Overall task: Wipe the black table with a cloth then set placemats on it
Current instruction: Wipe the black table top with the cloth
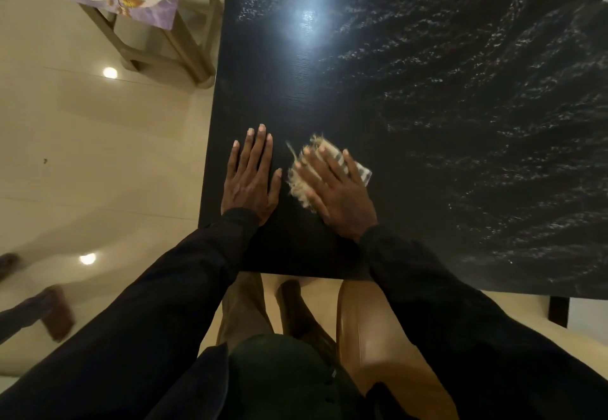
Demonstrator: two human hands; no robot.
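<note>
Right hand presses a fringed cloth flat onto the black surface; left hand rests outspread; no placemats laid yet.

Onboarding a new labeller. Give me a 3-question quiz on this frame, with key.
1. True or false: the left hand holds the cloth.
2. Where do wipe streaks show on the table? A) by the left hand B) on its right part C) nowhere
3. Short answer: are any placemats on the table?
Key: 1 false, it lies flat on the bare table; the right hand presses the cloth. 2 B. 3 No, none in view.
</note>
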